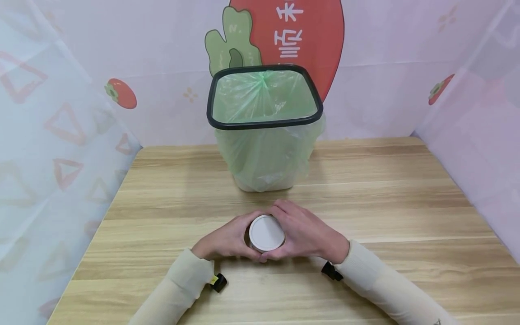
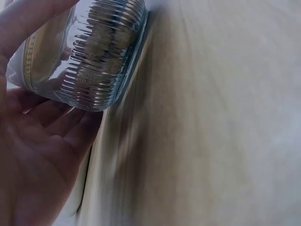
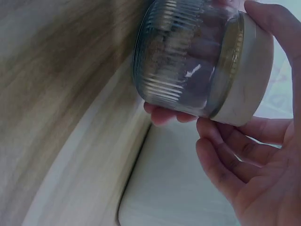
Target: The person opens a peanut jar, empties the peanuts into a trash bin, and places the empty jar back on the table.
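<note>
A clear glass jar [image 2: 101,52] with ribbed lower sides stands upright between both hands, its brownish contents showing through the glass. From above, in the head view, its round white lid [image 1: 266,233] faces up. My left hand [image 1: 231,237] curls round the jar's body from the left, thumb on the near side. On the other side my right hand [image 1: 306,232] holds the lid, with thumb and fingers at its rim in the right wrist view. Fingertips of the two hands meet at the jar's front. The jar's base is at the wooden tabletop.
Just beyond the hands stands a bin [image 1: 264,155] with a black rim and a pale green plastic liner. Printed cloth [image 1: 162,108] hangs behind and along both sides of the wooden table [image 1: 406,203]. A small black device [image 1: 219,283] sits at the left wrist.
</note>
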Motion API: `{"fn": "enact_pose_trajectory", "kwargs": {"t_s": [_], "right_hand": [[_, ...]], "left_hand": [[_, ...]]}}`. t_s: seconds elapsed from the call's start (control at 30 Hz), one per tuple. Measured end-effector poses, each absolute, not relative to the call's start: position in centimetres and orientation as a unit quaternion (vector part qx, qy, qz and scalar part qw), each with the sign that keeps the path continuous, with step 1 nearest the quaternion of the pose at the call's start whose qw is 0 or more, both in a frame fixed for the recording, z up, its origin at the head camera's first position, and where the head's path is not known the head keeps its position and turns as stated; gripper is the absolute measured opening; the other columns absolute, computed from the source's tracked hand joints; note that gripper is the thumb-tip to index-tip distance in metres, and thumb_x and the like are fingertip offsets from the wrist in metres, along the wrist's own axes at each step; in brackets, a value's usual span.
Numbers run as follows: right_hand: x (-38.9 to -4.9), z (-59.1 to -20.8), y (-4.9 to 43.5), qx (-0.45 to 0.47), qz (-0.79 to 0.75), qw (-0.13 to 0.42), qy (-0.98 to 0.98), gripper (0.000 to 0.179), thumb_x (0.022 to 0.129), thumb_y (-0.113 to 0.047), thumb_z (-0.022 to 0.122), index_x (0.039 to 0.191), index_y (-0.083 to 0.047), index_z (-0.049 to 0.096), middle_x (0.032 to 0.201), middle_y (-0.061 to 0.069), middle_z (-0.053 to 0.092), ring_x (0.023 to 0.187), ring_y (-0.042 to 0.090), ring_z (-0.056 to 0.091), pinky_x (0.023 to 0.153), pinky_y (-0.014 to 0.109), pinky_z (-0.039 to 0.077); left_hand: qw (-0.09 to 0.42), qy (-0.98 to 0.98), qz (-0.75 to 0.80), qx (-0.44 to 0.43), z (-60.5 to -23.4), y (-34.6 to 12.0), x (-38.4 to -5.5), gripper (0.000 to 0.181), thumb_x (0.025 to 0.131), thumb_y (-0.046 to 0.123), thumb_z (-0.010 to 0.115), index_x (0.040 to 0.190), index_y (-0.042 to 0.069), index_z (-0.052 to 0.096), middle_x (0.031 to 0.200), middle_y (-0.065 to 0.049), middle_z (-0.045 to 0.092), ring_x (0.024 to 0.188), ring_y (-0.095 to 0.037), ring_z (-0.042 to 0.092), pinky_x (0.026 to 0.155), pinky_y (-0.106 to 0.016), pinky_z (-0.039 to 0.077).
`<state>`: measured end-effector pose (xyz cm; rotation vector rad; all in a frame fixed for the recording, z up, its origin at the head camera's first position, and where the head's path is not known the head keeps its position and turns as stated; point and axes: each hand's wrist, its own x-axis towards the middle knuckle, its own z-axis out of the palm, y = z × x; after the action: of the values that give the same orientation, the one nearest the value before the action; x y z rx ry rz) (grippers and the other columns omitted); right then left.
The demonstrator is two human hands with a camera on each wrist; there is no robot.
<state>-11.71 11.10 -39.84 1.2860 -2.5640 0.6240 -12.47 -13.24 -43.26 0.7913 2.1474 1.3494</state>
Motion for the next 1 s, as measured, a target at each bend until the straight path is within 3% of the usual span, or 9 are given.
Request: {"fn": "enact_pose_trajectory", "kwargs": {"t_s": [0.13, 0.47, 0.8, 1.0], "right_hand": [[-11.8, -40.4, 10.8, 0.442, 0.217, 0.120, -0.862, 0.075, 0.066, -0.059, 0.089, 0.121, -0.012, 0.068, 0.103, -0.003, 0.062, 0.091, 0.010, 0.059, 0.078, 0.025, 0.057], [-11.9, -40.6, 10.8, 0.417, 0.248, 0.127, -0.865, 0.072, 0.067, -0.061, 0.088, 0.115, -0.011, 0.069, 0.102, -0.002, 0.064, 0.088, 0.009, 0.060, 0.072, 0.019, 0.055], [-12.2, -38.7, 10.2, 0.362, 0.248, 0.180, -0.880, 0.074, 0.065, -0.061, 0.088, 0.113, -0.008, 0.068, 0.103, 0.001, 0.065, 0.090, 0.015, 0.063, 0.076, 0.028, 0.060], [-11.9, -37.5, 9.4, 0.336, 0.260, 0.228, -0.876, 0.068, 0.065, -0.058, 0.088, 0.106, -0.008, 0.068, 0.098, 0.001, 0.065, 0.084, 0.015, 0.062, 0.070, 0.028, 0.059]], "left_hand": [[0.239, 0.785, 0.495, 0.285, -43.4, -13.3, -12.1, 0.097, 0.071, 0.027, 0.100, 0.152, 0.038, 0.047, 0.141, 0.014, 0.062, 0.129, -0.012, 0.059, 0.114, -0.036, 0.046], [0.227, 0.792, 0.498, 0.270, -43.2, -13.2, -11.8, 0.090, 0.074, 0.029, 0.098, 0.150, 0.031, 0.050, 0.138, 0.012, 0.064, 0.126, -0.012, 0.060, 0.112, -0.036, 0.047], [0.132, 0.802, 0.533, 0.236, -42.1, -12.1, -11.7, 0.091, 0.070, 0.022, 0.098, 0.148, 0.023, 0.052, 0.138, 0.004, 0.065, 0.124, -0.016, 0.062, 0.110, -0.037, 0.049], [0.055, 0.798, 0.565, 0.204, -41.5, -10.9, -11.4, 0.095, 0.066, 0.010, 0.097, 0.149, 0.015, 0.050, 0.140, -0.007, 0.066, 0.125, -0.024, 0.063, 0.109, -0.040, 0.052]]}}
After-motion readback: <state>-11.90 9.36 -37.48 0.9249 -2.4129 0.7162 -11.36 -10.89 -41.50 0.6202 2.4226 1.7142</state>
